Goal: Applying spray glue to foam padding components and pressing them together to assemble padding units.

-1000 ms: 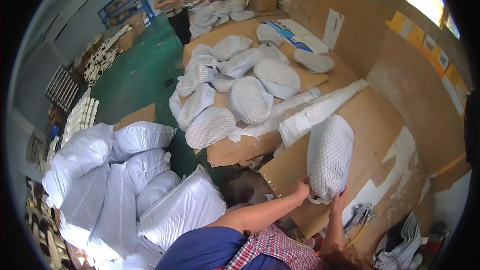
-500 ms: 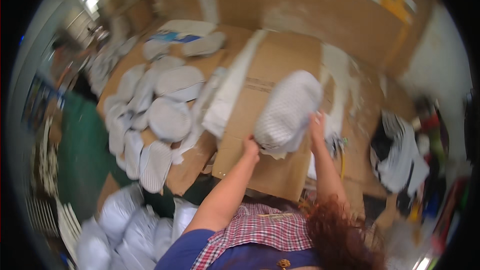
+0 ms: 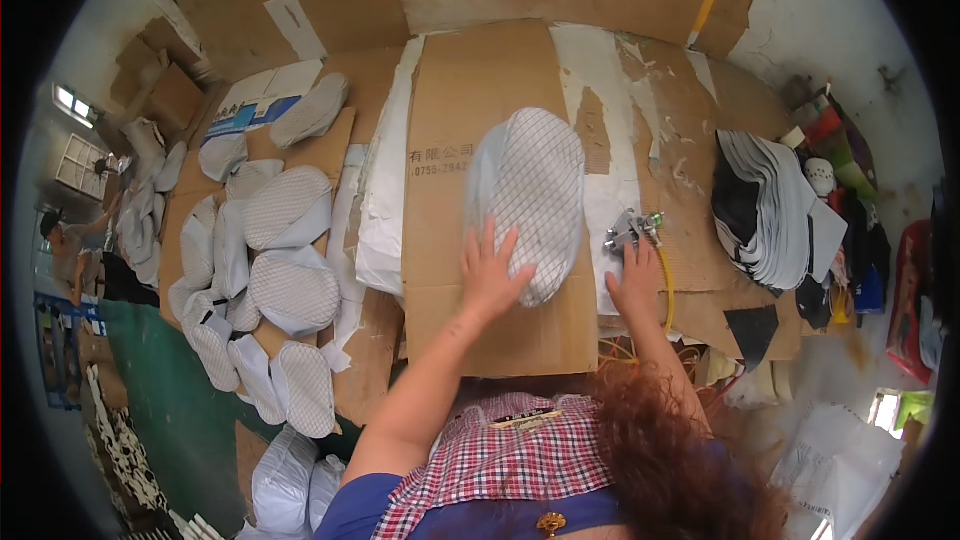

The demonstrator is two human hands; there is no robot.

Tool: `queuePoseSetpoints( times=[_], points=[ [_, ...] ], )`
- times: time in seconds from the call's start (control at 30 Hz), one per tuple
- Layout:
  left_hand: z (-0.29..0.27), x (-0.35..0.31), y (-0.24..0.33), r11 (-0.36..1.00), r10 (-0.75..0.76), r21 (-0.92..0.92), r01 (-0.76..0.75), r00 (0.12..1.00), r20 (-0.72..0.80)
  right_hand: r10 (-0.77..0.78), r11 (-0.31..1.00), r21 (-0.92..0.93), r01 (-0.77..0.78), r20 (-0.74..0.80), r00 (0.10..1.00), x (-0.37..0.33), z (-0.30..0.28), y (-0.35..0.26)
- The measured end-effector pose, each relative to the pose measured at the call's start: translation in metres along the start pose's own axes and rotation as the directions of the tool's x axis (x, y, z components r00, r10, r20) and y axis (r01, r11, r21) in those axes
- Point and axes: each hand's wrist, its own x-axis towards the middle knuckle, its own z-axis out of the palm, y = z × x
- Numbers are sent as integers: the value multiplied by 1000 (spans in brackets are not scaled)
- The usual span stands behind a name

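Note:
A long oval pad (image 3: pixel 540 200) with a quilted diamond pattern in greyish white lies on a cardboard sheet (image 3: pixel 445 240) in the middle of the table. Against its near left side rests my left hand (image 3: pixel 492 278), open, fingers spread over the edge. My right hand (image 3: pixel 636 285) is open at the right of the cardboard. Its fingertips reach a small metal spray gun (image 3: pixel 630 230), with no grip closed round it. From the gun a yellow hose (image 3: pixel 668 285) runs toward the table's near edge.
Several similar quilted pads (image 3: pixel 290 208) are piled on the left. A stack of grey-white cut sheets (image 3: pixel 775 210) lies at the right. White plastic bags (image 3: pixel 283 480) sit low on the left. Another person (image 3: pixel 70 248) is at the far left.
The pad, held up between both hands before, now lies on the cardboard. My left hand rests on its side, and my right hand has left it for the spray gun. The view has shifted.

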Motion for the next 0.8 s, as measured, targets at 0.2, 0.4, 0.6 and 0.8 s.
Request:
queuePoseSetpoints(
  times=[0.2,0.4,0.6,0.8],
  points=[
    [3,-6,4,970,-198,-141,200,980,31,152,984,65,-164,155,976,32,-29,-1],
    [3,-8,-33,852,-363,-445,277,924,-118,99,659,751,-37,-38,994,0,-100,9],
    [37,-8,-62,502,-622,-688,525,771,135,-128,237,955,-180,215,968,-76,-254,-71],
    [34,-4,-64,401,-604,-741,539,763,229,15,366,926,-92,92,996,-106,-281,-93]
  ],
)
